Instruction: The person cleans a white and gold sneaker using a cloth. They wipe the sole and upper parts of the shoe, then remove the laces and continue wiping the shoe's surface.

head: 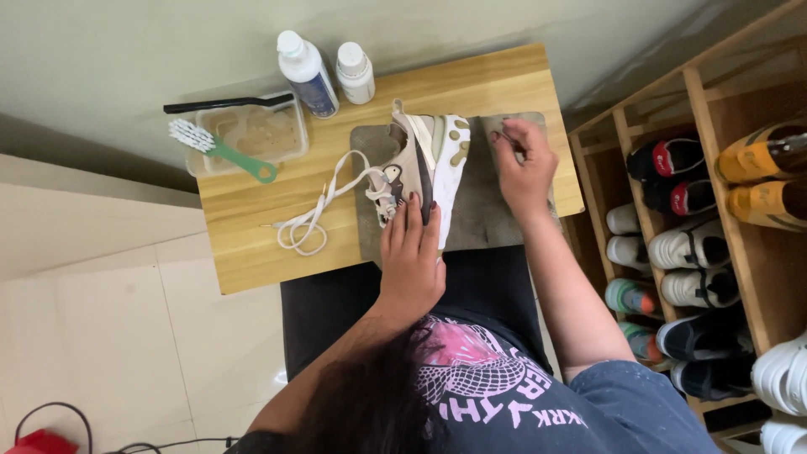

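One shoe (pixel 424 164) is stood on a grey mat (pixel 483 210) at frame centre, clasped at the heel by the left hand (pixel 410 256). The right hand (pixel 523 164) is pressed on the mat near the table (pixel 252 252) edge, fingers apparently pinched together. Two bottles (pixel 328 71), two brushes (pixel 223 147), one tub (pixel 252 134) are crowded upper left; laces (pixel 315 214) are trailed left.

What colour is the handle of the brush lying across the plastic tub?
Green handle, white bristles; head view shows it.
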